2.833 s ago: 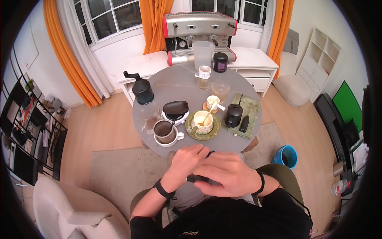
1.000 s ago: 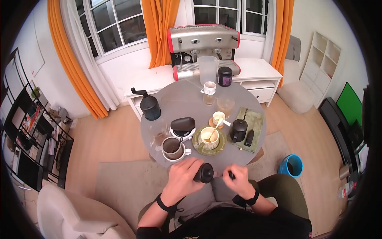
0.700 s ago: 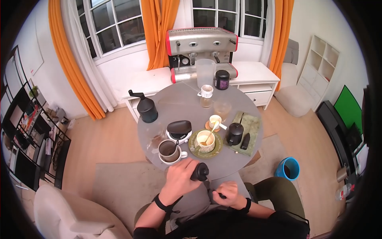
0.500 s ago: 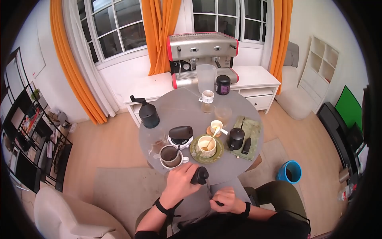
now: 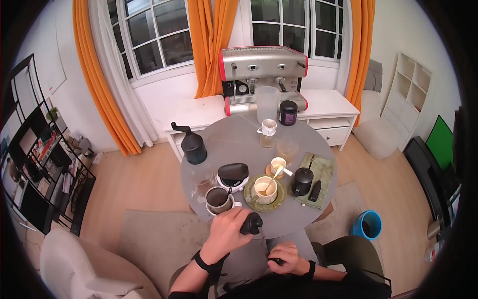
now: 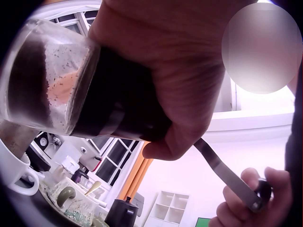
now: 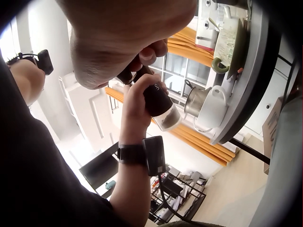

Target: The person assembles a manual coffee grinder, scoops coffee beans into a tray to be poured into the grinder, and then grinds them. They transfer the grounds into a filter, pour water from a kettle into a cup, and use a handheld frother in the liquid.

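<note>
My left hand grips a black hand grinder, which is held tilted in front of the table edge. In the left wrist view, the grinder's clear jar shows dark grounds inside, and a metal crank arm runs from its far end. My right hand has its fingers curled round the crank's black knob, below and to the right of the grinder. Just beyond the left hand, a dark cup sits in a white mug.
On the grey table stand a green plate with a cup and spoon, a scale under a black case, a black pot on a green cloth, and a larger grinder. A blue bin stands on the floor.
Earlier the hands were close together; they have since separated, with the grinder in the left. The right hand has moved lower while holding the crank knob. The head view has shifted.
</note>
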`<state>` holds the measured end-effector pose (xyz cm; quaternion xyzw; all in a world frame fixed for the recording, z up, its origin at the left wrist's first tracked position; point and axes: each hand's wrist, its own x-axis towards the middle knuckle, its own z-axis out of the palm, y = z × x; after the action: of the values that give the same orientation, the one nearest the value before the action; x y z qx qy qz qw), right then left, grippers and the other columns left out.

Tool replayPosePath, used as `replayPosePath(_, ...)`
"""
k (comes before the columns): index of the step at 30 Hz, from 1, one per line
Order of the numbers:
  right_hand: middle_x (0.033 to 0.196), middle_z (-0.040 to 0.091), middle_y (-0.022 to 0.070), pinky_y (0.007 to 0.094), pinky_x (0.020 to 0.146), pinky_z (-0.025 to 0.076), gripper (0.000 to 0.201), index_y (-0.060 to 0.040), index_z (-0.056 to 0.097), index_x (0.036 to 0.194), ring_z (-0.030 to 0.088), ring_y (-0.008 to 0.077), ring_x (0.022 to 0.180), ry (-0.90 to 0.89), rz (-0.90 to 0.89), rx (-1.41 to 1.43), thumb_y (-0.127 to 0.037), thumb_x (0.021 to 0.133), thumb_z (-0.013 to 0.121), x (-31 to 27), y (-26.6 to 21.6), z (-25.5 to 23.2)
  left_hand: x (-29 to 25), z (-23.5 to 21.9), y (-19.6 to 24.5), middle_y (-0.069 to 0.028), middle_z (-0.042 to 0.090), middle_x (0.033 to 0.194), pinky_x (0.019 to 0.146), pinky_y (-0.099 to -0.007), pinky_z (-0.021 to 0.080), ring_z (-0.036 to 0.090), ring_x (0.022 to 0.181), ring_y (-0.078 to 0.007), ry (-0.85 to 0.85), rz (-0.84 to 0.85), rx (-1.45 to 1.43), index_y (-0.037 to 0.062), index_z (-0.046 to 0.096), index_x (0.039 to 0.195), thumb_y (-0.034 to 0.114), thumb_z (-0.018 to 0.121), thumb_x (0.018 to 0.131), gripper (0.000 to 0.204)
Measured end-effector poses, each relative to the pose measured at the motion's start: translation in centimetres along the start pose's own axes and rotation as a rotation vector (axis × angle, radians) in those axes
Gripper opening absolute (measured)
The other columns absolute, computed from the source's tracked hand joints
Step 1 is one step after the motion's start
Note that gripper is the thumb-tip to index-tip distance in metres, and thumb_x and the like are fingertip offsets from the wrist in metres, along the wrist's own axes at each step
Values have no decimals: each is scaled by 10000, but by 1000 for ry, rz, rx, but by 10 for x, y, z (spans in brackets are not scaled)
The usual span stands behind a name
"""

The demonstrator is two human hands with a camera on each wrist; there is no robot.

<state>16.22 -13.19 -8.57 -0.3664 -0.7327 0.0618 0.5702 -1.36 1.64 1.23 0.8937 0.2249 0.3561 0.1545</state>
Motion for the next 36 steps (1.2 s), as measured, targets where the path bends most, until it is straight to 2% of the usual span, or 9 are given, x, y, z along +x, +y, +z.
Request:
replayPosePath(11, 670, 586, 68, 340, 481, 447, 206, -46, 636, 789, 579, 257, 521, -46, 8, -12, -95, 730, 828, 5, -5, -5, 1, 1, 2, -108, 645, 847, 647, -440, 536, 667, 765, -363, -32, -21, -41, 65, 656, 963, 100, 817, 620, 380)
replayPosePath(14, 672, 585, 71, 341, 480, 446, 201, -46, 636, 788, 578, 256, 519, -45, 19, -6, -89, 730, 824, -1, -4, -3, 1, 2, 4, -98, 614, 821, 641, -422, 532, 661, 754, -320, -46, 2, -39, 74, 637, 955, 109, 779, 632, 355)
replayPosePath(16, 674, 586, 72, 342, 479, 446, 198, -45, 636, 788, 577, 255, 519, -45, 24, -8, -85, 730, 822, -2, -4, -4, 1, 4, 5, -105, 637, 839, 638, -444, 531, 665, 759, -363, -57, -18, -62, 71, 656, 951, 104, 819, 622, 368)
replayPosePath(25, 677, 581, 71, 338, 479, 454, 176, -42, 641, 794, 585, 256, 524, -25, 20, -7, -62, 728, 803, -2, -3, -3, 3, 3, 5, -103, 632, 827, 639, -444, 537, 666, 750, -360, -31, -20, -32, 72, 658, 949, 104, 821, 617, 372)
replayPosePath(28, 677, 572, 68, 343, 488, 467, 170, -42, 643, 800, 597, 254, 542, -77, 10, -37, -57, 731, 799, 6, -11, -7, 1, 6, 2, -106, 635, 830, 638, -441, 539, 669, 751, -357, -62, -28, -26, 72, 665, 965, 110, 814, 628, 371)
replayPosePath(33, 717, 574, 57, 326, 525, 492, 169, -50, 638, 812, 605, 240, 590, -207, -136, 23, -61, 761, 798, 36, -33, 3, -3, 19, 0, -110, 638, 843, 629, -435, 538, 668, 744, -352, -106, -12, -18, 71, 666, 977, 113, 793, 642, 361)
replayPosePath(34, 773, 613, 51, 322, 531, 489, 181, -49, 651, 809, 617, 230, 615, -227, -157, 26, -65, 757, 824, 41, -34, 6, -3, 21, 0, -110, 638, 848, 628, -434, 537, 667, 742, -350, -115, -2, -2, 71, 665, 978, 117, 789, 641, 362)
replayPosePath(36, 795, 612, 51, 322, 545, 492, 202, -53, 650, 832, 622, 230, 637, -239, -177, 4, -81, 761, 837, 60, -42, 8, -4, 24, 2, -111, 635, 852, 632, -434, 534, 665, 746, -351, -134, 4, -2, 72, 659, 983, 106, 781, 639, 367)
